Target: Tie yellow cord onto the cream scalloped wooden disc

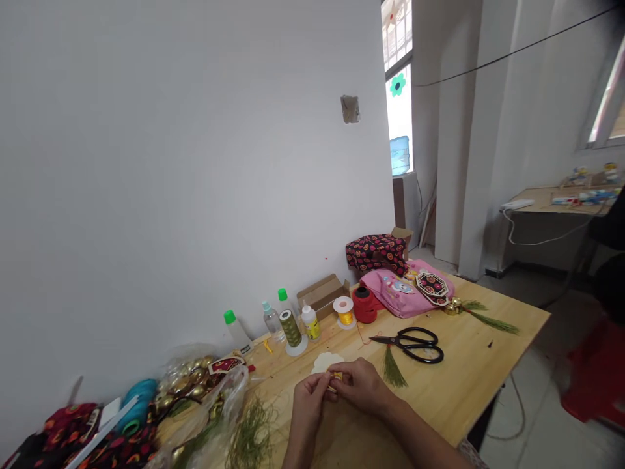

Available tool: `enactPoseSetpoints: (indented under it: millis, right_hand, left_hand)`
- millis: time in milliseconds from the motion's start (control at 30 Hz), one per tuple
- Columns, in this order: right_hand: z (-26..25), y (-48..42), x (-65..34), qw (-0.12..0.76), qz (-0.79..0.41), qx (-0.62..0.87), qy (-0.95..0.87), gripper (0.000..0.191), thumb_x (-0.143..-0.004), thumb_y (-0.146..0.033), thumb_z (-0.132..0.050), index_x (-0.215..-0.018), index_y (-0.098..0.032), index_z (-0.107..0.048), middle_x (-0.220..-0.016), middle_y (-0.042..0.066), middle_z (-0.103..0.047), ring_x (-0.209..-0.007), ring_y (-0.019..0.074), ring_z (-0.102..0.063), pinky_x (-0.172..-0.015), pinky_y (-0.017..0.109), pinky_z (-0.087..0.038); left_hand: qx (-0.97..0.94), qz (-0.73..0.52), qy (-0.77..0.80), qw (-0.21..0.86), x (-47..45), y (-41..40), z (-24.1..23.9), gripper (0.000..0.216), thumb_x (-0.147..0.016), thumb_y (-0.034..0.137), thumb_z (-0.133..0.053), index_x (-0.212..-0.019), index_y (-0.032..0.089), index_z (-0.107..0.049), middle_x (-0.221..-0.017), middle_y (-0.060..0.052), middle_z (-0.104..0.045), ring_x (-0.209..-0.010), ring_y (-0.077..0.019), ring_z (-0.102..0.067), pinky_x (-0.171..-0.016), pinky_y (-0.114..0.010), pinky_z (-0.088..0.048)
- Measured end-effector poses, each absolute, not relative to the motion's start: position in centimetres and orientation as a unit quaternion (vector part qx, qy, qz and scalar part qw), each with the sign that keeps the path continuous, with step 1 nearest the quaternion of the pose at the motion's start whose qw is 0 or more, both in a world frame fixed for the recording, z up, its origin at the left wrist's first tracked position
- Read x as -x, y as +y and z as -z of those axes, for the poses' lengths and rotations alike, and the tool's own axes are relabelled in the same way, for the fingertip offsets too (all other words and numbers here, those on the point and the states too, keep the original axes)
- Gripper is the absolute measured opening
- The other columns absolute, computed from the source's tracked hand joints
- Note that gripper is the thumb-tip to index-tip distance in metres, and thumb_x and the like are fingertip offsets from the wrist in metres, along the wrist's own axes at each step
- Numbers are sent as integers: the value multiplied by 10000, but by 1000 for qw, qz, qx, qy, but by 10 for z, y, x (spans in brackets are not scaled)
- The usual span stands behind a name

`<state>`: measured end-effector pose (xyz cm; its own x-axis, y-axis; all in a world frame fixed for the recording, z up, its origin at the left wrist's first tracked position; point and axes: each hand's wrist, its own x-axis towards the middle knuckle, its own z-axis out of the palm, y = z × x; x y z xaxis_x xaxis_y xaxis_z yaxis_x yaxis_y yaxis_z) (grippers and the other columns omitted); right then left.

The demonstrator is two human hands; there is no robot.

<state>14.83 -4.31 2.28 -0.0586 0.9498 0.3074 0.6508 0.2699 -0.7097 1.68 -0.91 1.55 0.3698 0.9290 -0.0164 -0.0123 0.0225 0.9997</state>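
Near the front of the wooden table, my left hand (312,395) and my right hand (360,384) come together, fingers pinched. Between the fingertips shows a small yellow piece (337,376), too small and too covered to name. Just behind the fingers is a cream scalloped flat piece (326,359); whether my fingers touch it I cannot tell. Black-handled scissors (415,343) lie to the right of my right hand, blades pointing left. Beside their blades rests a green thread tassel (393,369). Loose green threads (254,435) are heaped left of my left hand.
Along the wall stand a green thread spool (291,329), a glue bottle (310,323), a yellow cord spool (345,314) and a red roll (364,305). A pink bag (390,293) bears an octagonal ornament (432,288). Gold bells (195,381) in plastic lie left. The table (508,312) ends at right.
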Motion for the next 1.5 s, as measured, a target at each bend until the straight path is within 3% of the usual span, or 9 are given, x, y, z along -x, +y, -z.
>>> enactPoseSetpoints:
  millis: [133, 433, 767, 1033, 1500]
  right_hand:
    - [-25, -43, -149, 362, -169, 597, -696, 210, -697, -314, -473, -782, -237, -649, -505, -10, -590, -449, 89, -470, -466, 179, -278]
    - [-18, -40, -149, 349, -156, 606, -698, 197, -700, -328, -483, -740, -223, -645, -543, 4, -617, -486, 105, -518, -486, 184, -305]
    - [-18, -40, -147, 341, -148, 617, -694, 166, -688, -319, -504, -780, -206, -584, -589, -11, -605, -542, 109, -516, -492, 187, -275]
    - [-20, -42, -147, 349, -131, 612, -697, 125, -703, -248, -471, -780, -204, -560, -634, -9, -604, -578, 110, -514, -515, 190, -276]
    - [-20, -43, -145, 360, -133, 598, -704, 150, -716, -257, -448, -755, -195, -579, -675, 7, -612, -610, 120, -522, -545, 201, -304]
  left_hand:
    - [-617, -395, 427, 529, -13, -9, -17, 264, -636, 358, -564, -622, 120, -676, -474, -12, -609, -474, -122, -499, -504, -201, -369]
    - [-690, -350, 441, 454, -8, -9, -23, 287, -643, 377, -542, -719, 145, -692, -665, -59, -686, -670, -213, -575, -623, -254, -409]
    - [-648, -387, 436, 490, -10, -8, -14, 289, -647, 357, -545, -523, 124, -661, -515, -24, -642, -542, -161, -537, -550, -222, -383]
    - [-638, -379, 410, 530, -10, -11, -21, 260, -622, 353, -572, -748, 155, -684, -689, -49, -688, -707, -207, -583, -668, -267, -427]
    - [-543, -442, 418, 579, -13, -6, -17, 251, -524, 288, -667, -713, 123, -667, -727, -76, -684, -710, -199, -602, -693, -283, -445]
